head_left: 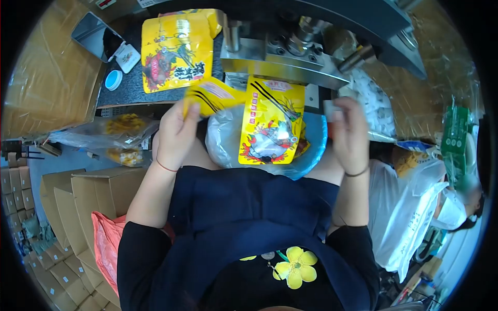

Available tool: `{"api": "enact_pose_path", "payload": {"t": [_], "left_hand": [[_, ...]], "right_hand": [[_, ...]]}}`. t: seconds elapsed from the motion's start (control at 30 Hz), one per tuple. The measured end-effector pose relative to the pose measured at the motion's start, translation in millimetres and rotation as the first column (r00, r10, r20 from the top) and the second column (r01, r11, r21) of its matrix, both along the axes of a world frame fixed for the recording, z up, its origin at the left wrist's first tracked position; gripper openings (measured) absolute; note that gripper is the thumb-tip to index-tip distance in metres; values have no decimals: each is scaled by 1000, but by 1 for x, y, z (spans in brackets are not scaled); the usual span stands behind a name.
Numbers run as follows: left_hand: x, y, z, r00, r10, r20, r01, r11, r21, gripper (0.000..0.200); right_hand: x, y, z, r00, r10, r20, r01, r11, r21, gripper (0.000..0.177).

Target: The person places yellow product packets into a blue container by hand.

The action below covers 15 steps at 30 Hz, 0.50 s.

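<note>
My left hand (179,132) is closed on a yellow printed pouch (215,97), which is tilted and a little blurred. Another yellow pouch (270,124) hangs upright at the front of a metal press-like machine (298,57), its top just beneath the bar. Below and around that pouch is a blue basin (320,142) with clear plastic in it. To the right, my right hand (350,135) pinches a small whitish piece (330,109), possibly a sachet; motion blur hides its kind.
A stack of yellow pouches (179,49) lies on the dark bench, beside a blue-lidded jar (113,80) and a mirror-like case (93,36). A bag of small white packets (371,103) is at right. Open cardboard boxes (98,197) stand left; a white sack (399,207) and another person (456,210) are right.
</note>
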<state>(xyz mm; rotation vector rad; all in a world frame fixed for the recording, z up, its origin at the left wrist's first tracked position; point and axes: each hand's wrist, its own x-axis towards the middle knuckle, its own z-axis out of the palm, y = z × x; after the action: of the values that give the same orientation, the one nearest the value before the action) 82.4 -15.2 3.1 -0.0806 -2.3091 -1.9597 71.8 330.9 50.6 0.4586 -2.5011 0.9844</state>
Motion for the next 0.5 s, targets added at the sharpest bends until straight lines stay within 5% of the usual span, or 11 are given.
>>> {"api": "enact_pose_path", "payload": {"t": [0.03, 0.07, 0.17, 0.27, 0.4, 0.43, 0.5], "left_hand": [[2, 8, -1, 994, -52, -96, 37, 987, -155, 16], [6, 20, 4, 997, -70, -17, 67, 990, -124, 13], [7, 42, -8, 968, -249, -25, 238, 949, -208, 19], [16, 71, -6, 935, -331, 129, 337, 941, -34, 16], [28, 92, 17, 711, -596, 373, 233, 700, 675, 29], [25, 94, -5, 715, -645, 270, 435, 713, 551, 30], [29, 97, -10, 631, -708, 317, 429, 659, 618, 28]], "right_hand": [[-1, -11, 2, 990, 138, 17, -138, 990, 13, 14], [-2, -22, 6, 961, 274, 36, -275, 961, 22, 13], [4, -44, 21, 958, 257, 131, -218, 942, -255, 11], [-6, -51, 25, 969, 243, -45, -247, 956, -156, 9], [-9, -18, 29, 938, 317, 140, -330, 940, 87, 14], [-6, -14, 27, 902, 364, 231, -388, 919, 70, 17], [-4, -8, 29, 889, 379, 256, -393, 920, 2, 19]]}}
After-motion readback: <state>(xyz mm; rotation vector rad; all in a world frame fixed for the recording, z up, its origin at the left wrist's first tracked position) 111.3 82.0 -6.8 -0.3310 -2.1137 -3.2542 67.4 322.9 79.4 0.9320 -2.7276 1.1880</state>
